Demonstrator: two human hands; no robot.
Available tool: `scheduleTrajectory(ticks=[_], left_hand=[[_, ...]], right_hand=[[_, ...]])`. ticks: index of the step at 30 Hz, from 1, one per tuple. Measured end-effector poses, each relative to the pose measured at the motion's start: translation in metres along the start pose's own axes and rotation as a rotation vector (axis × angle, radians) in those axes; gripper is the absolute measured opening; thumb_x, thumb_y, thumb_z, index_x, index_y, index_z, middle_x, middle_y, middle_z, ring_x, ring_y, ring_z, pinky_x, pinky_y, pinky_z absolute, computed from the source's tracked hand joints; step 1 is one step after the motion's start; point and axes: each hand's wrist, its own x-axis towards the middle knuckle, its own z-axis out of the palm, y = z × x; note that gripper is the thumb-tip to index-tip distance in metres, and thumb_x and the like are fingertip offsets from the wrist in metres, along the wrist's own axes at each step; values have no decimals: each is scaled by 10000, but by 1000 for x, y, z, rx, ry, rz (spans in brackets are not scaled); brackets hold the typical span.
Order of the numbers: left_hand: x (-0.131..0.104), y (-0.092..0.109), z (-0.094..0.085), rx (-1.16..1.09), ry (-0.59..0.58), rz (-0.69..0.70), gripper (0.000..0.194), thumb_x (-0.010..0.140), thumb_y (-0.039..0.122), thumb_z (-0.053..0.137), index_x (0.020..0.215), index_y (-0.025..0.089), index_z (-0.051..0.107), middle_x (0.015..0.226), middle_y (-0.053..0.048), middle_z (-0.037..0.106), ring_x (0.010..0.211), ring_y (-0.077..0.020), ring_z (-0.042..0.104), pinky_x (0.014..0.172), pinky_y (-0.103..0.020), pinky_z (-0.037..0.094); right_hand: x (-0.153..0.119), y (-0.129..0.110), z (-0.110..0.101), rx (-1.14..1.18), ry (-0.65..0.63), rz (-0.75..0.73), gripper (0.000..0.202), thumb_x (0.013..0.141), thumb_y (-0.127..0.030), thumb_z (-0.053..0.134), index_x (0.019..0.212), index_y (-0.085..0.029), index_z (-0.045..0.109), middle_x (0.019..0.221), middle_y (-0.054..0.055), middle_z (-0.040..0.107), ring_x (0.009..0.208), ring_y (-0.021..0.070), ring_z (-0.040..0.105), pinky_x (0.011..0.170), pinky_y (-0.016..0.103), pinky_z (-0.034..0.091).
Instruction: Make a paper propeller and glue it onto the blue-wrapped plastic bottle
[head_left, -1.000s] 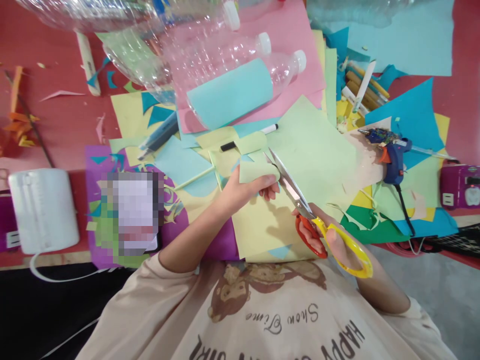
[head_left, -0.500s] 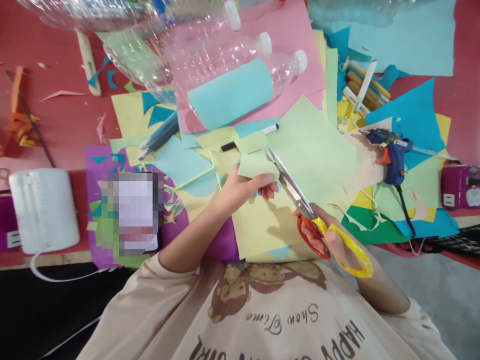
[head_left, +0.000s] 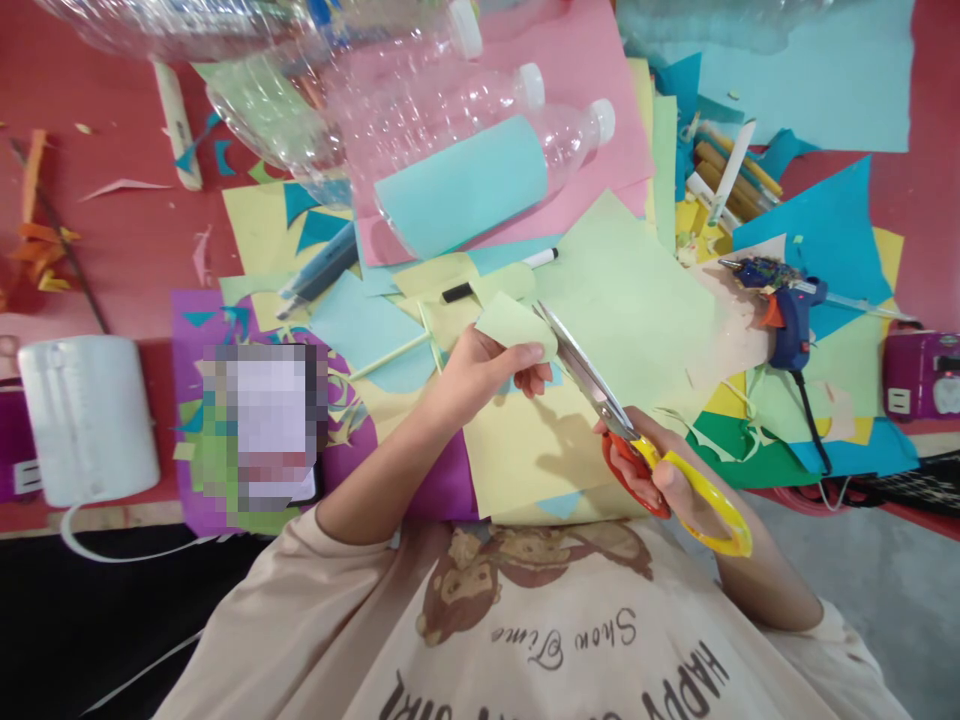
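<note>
My left hand [head_left: 491,370] pinches a small piece of pale green paper [head_left: 514,325] between thumb and fingers. In my right hand [head_left: 649,460] is a pair of scissors [head_left: 600,395] with red and yellow handles, its blades nearly together and pointing up and left. The blade tips lie by the right edge of the paper piece; whether they touch it I cannot tell. Just beyond is a marker [head_left: 544,258] with a curled pale green paper strip [head_left: 504,286] over its middle. A large pale green sheet [head_left: 630,265] lies to the right of these.
Clear plastic bottles lie at the back, one wrapped in light blue paper [head_left: 465,188]. A blue glue gun [head_left: 791,320] rests on the right, its cord hanging over the table edge. On the left are a blurred phone [head_left: 274,420] and a white case [head_left: 88,420]. Paper scraps are scattered around.
The scissors have shifted slightly right with my right hand, and their blades have drawn closer together. The paper piece in my left hand has tilted a little.
</note>
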Motion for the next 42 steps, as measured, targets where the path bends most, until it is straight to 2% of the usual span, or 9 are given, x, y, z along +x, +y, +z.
scheduleTrajectory(ticks=[12, 16, 21, 28, 32, 35, 38, 42], left_hand=[[2, -4, -6, 67, -3, 3, 274, 752, 339, 644, 586, 138, 728, 503, -37, 670, 424, -105, 560, 476, -231, 476], [3, -6, -7, 39, -1, 16, 256, 758, 327, 644, 614, 137, 738, 522, -34, 682, 438, -105, 578, 482, -225, 484], [4, -8, -7, 64, 37, -8, 278, 739, 369, 646, 617, 134, 733, 531, -39, 684, 450, -118, 590, 481, -241, 492], [6, -8, -6, 74, 56, -16, 287, 739, 372, 634, 592, 137, 707, 524, -35, 676, 443, -113, 584, 485, -244, 497], [8, -8, -5, 56, 74, 2, 265, 745, 343, 626, 598, 137, 707, 497, -18, 656, 431, -95, 567, 469, -221, 482], [8, -8, -5, 44, 99, 16, 261, 749, 335, 625, 595, 139, 703, 498, -11, 653, 428, -87, 559, 454, -208, 469], [9, -7, -5, 38, 109, 23, 237, 735, 315, 629, 590, 139, 696, 497, -7, 650, 428, -82, 556, 451, -202, 461], [9, -5, -3, 55, 85, 3, 214, 707, 312, 632, 586, 140, 677, 484, 4, 629, 430, -76, 547, 454, -197, 453]], right_hand=[[-1, 2, 1, 1, 8, -28, 728, 737, -818, 481, 1089, -182, 514, 631, -64, 381, 469, 69, 249, 472, 264, 238], [1, 6, 1, 21, 30, -30, 771, 691, -844, 499, 1083, -182, 533, 599, -67, 371, 448, 69, 252, 419, 256, 192], [1, 8, 0, 26, 30, -35, 739, 703, -821, 520, 1075, -182, 541, 566, -78, 367, 415, 56, 249, 388, 247, 182], [3, 24, -5, 58, 12, -56, 576, 811, -704, 523, 1125, -221, 525, 562, -86, 396, 366, 46, 293, 340, 203, 221], [-2, 11, -11, 23, 123, -108, 441, 900, -602, 465, 1134, -231, 512, 512, -89, 388, 368, 72, 319, 351, 209, 272], [-6, -7, -21, -187, 263, -70, 312, 924, -525, 482, 1011, -230, 535, 543, -67, 425, 425, 84, 400, 404, 216, 323], [-5, -15, -35, -370, 369, -29, 309, 929, -529, 465, 922, -227, 534, 579, -46, 482, 459, 100, 473, 450, 230, 378], [8, -10, -50, -619, 569, -35, 396, 888, -552, 513, 1150, -258, 550, 648, -26, 553, 497, 138, 520, 495, 263, 414]])
